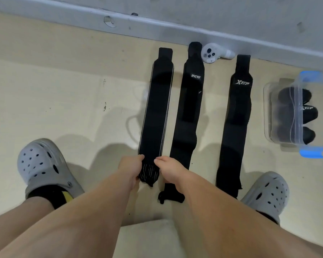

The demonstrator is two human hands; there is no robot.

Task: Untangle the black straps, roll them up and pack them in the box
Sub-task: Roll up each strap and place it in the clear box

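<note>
The left hand [131, 169] and right hand [169, 171] are pinching the strap [157, 108] by its rolled end on the floor [73, 108]. If fingers are slipping, it may be springing open.

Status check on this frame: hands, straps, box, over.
Left hand and right hand grip the left strap at its bunched near end. Middle strap, right strap lie flat, unrolled. Rolls in box. Controller by wall, clear of the work.

Left hand [130, 169], right hand [169, 169] on strap [156, 108]
</note>
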